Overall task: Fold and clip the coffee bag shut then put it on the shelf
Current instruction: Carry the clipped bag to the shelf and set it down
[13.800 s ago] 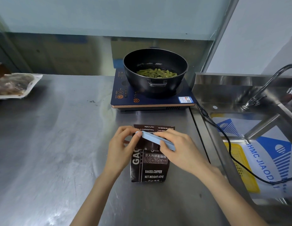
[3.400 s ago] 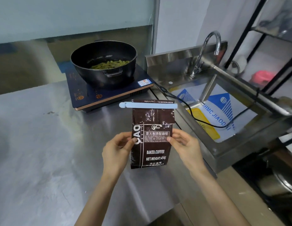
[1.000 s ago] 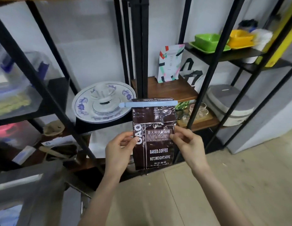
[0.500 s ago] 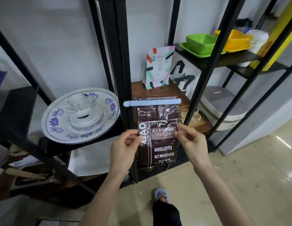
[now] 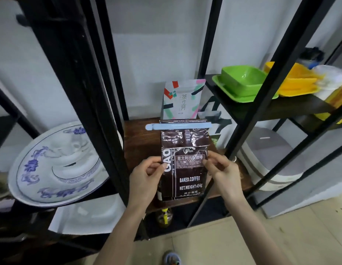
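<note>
Gripping the coffee bag (image 5: 184, 169) upright by its sides — left hand (image 5: 145, 178) and right hand (image 5: 222, 172) pinch it over the wooden shelf (image 5: 141, 142), blue clip (image 5: 178, 126) across its folded top.

The coffee bag (image 5: 183, 169) hides most of both hands' fingers — only thumbs show. A shoe (image 5: 172, 259) is cut off at the bottom edge.

Left hand (image 5: 147, 178) and right hand (image 5: 221, 169) pinch opposite edges, forearms extended forward.
</note>
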Available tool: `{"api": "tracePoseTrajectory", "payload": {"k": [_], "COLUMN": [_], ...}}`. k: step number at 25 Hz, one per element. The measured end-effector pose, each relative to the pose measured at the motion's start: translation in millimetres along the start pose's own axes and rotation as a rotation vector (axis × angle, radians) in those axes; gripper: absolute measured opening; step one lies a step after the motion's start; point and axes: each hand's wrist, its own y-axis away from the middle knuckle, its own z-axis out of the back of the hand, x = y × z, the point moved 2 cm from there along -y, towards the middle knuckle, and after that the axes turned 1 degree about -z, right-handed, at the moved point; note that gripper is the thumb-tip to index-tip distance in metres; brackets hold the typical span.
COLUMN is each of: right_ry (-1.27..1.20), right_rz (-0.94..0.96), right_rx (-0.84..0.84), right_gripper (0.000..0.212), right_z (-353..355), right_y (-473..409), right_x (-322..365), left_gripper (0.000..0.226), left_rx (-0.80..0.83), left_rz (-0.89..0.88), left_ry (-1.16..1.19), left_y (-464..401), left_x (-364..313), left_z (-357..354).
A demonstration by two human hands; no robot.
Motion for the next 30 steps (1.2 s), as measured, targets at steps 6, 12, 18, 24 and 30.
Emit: {"api": "tracePoseTrajectory", "payload": {"k": [6,12,18,24,30], "right_ry": [-0.032,-0.172,-0.195,-0.196,-0.148], "right_rz": [0.013,-0.037,-0.049,-0.050,-0.005], "right_rx": [0.026,-0.040,-0.066,-0.111,-0.109], "right_gripper": [0.023,0.025,0.023,0.025,0.023], "right_z": [-1.2,-20.5,-31.1,-39.6,-45.5], "right_y": [-71.2,-111.8,-148.9,-168.8,-177.8], "right_x": [-0.1,4.0,4.3,0.2,-5.6], "left_gripper": [0.011,0.010,0.015,0.015,0.022], "left_rx": [-0.082,-0.124,-0.172,-0.205,-0.282], "left_rz": [-0.034,-0.028,-0.047,-0.054,-0.079], "left_ry": [0.024,0.060,0.072,0.092,0.083], "left_y": [-53.2,-97.7,-129.7,-153.2,-159.3], "left_x": [-8.8,-16.5,-18.9,-9.2,-3.4], "left_z": [-29.6,-52.7,-67.8,-76.0,-79.1]}}
